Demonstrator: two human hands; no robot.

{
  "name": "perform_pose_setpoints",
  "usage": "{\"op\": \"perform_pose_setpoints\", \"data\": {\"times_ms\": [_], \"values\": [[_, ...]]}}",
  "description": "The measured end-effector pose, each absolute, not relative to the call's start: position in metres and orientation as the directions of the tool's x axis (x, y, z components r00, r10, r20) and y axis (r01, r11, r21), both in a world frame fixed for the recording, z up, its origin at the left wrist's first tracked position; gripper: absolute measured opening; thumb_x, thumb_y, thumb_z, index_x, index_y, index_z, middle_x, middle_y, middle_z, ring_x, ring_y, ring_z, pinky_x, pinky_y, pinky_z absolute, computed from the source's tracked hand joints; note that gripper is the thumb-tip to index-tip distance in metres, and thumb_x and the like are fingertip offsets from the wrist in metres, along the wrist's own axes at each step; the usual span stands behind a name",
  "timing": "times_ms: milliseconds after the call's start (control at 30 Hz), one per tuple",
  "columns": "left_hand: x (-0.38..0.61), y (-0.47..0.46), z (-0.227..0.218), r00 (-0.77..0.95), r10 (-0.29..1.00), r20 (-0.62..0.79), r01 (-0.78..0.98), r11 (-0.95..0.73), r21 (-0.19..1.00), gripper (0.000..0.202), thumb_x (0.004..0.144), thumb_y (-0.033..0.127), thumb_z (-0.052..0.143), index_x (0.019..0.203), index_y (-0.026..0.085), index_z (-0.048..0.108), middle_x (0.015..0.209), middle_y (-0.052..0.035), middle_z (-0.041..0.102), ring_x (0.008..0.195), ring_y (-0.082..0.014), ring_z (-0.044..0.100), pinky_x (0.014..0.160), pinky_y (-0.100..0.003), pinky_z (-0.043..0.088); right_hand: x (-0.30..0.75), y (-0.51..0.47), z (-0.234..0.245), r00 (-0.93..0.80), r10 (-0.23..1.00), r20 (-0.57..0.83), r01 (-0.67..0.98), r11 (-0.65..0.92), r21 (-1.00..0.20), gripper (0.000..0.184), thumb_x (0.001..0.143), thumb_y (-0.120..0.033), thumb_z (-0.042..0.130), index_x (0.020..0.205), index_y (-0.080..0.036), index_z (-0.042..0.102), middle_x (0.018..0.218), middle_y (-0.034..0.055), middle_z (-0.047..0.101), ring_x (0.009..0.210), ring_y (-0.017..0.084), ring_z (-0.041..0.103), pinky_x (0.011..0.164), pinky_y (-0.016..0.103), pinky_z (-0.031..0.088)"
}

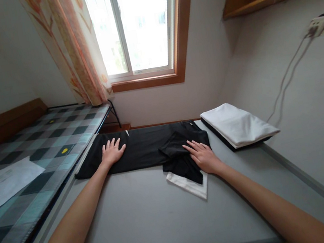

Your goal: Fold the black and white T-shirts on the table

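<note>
A black shirt (141, 147) lies partly folded across the far part of the grey table (134, 217). One of its sleeves, with a white cuff (189, 185), is turned over and sticks out toward me on the right. My left hand (113, 151) rests flat on the left part of the cloth with its fingers spread. On the right, my right hand (201, 155) lies palm down on the sleeve and the folded-over cloth, fingers stretched out. Neither hand grips the fabric. What is under the folded layers is hidden.
A stack of folded white and black clothes (237, 125) sits at the table's far right. To the left is a bed with a checked mattress (70, 130) and papers (7, 184) on it. A cord (285, 76) hangs from the wall socket. A window (142, 25) is ahead.
</note>
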State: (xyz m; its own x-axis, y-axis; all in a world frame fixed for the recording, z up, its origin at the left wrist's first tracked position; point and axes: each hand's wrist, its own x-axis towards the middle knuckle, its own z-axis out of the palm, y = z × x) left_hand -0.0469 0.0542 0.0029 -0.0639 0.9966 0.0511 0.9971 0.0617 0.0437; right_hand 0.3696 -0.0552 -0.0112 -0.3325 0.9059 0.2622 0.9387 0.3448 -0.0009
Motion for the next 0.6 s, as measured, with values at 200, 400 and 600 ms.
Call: {"op": "perform_pose_setpoints", "data": {"times_ms": [200, 400, 600], "values": [[-0.047, 0.053, 0.0, -0.062, 0.996, 0.057, 0.997, 0.059, 0.055, 0.07, 0.09, 0.062, 0.023, 0.149, 0.024, 0.03, 0.157, -0.0069, 0.023, 0.144, -0.0307, 0.019, 0.114, -0.051, 0.018, 0.376, -0.056, -0.007, -0.264, 0.867, 0.422, 0.934, 0.34, -0.113, 0.047, 0.091, -0.03, 0.04, 0.136, -0.021, 0.05, 0.141, 0.0098, 0.049, 0.131, 0.024, 0.042, 0.105, 0.042, 0.034], [-0.046, 0.05, 0.002, -0.055, 0.995, 0.085, 0.996, 0.049, 0.074, 0.069, 0.091, 0.06, 0.025, 0.148, 0.023, 0.033, 0.156, -0.0085, 0.026, 0.143, -0.0312, 0.022, 0.114, -0.051, 0.019, 0.408, -0.06, 0.004, -0.3, 0.797, 0.524, 0.923, 0.382, -0.051, 0.029, 0.09, -0.031, 0.049, 0.111, -0.023, 0.066, 0.119, 0.0112, 0.058, 0.117, 0.028, 0.048, 0.099, 0.044, 0.036], [-0.046, 0.048, 0.003, -0.047, 0.991, 0.121, 0.996, 0.037, 0.084, 0.066, 0.091, 0.059, 0.027, 0.146, 0.023, 0.037, 0.155, -0.0088, 0.03, 0.142, -0.0316, 0.025, 0.113, -0.05, 0.022, 0.42, -0.064, 0.007, -0.255, 0.814, 0.522, 0.945, 0.325, -0.045, 0.03, 0.088, -0.02, 0.045, 0.105, -0.021, 0.069, 0.111, 0.0114, 0.06, 0.107, 0.027, 0.052, 0.094, 0.042, 0.04]]}}
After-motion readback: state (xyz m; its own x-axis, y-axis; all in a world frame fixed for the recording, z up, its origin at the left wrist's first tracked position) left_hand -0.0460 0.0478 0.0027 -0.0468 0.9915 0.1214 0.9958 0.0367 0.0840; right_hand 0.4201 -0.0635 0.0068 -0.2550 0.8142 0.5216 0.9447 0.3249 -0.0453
